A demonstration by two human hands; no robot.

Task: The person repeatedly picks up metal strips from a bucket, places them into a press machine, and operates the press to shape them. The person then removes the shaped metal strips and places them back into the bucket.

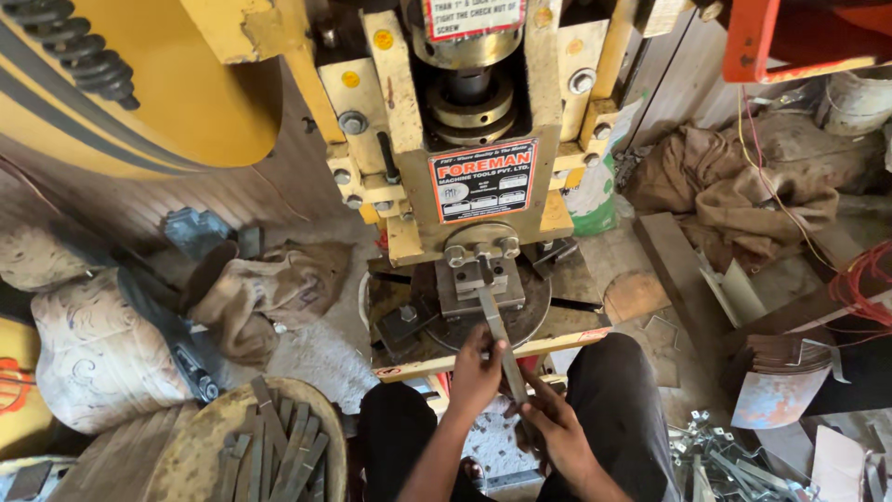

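Head view. A yellow power press (465, 139) is seen from above, filling the upper centre of the frame. A long flat metal strip (497, 339) is held by both hands and runs from about 6 o'clock up toward 12 o'clock, its far end resting on the die block (481, 284) beneath the ram (469, 88).

The left hand (476, 372) is closed around the strip just below its midpoint, the fingers wrapped over the metal in a tight grip. The right hand (553, 423) is placed lower, at about 5 o'clock from the left hand; its grip is likewise closed on the near end of the strip, which is partly hidden by the fingers. The two hands lie just beside one another.

The die block is mounted on a round bed plate (534, 311), which sits on the yellow press desk (576, 330). The person's knees, in dark trousers (618, 390), are seen to either side of the hands.

At 7 o'clock a shallow round basket (190, 455) holding further flat metal strips (279, 451) is shown. At 9 o'clock a crumpled brown cloth (279, 288) is lying on the floor, beside a patterned sack (93, 358). At 4 o'clock a heap of small metal pieces (725, 460) is visible. A large yellow flywheel (139, 84) occupies the 10 o'clock corner.
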